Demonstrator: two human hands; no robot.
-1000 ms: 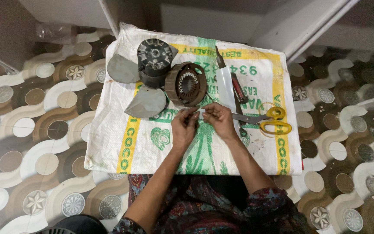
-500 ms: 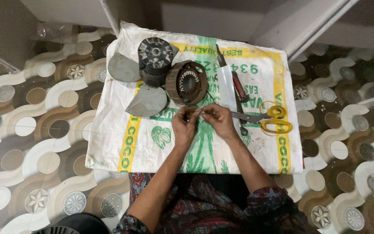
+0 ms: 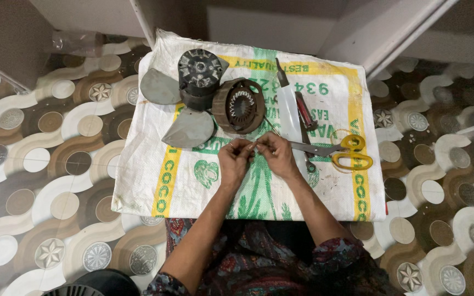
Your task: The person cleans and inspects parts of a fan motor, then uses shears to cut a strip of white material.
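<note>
Covering the patterned floor (image 3: pixel 56 164), a white woven sack (image 3: pixel 204 181) with green and yellow print serves as the work mat. On its far-left part lies a fan rotor: a dark ribbed hub (image 3: pixel 199 74) with grey blades (image 3: pixel 160 87) spread beside it. Just right of the hub, touching it, a round motor stator (image 3: pixel 240 105), brown outer ring, pale slotted core inside. Right of centre, yellow-handled scissors (image 3: pixel 336 151), blades pointing toward the hands; above them a red-handled tool (image 3: pixel 304 111) and a flat dark blade-like tool (image 3: pixel 282 74), too small to name. Near mat centre, just in front of the stator, left hand (image 3: pixel 235 159) and right hand (image 3: pixel 274 155) meet fingertip to fingertip. Both sets of fingers narrow, pinched on a thin wire (image 3: pixel 271 127), pale and fine, which runs from the pinch up toward the stator's rim; its end is hidden between the fingertips.
</note>
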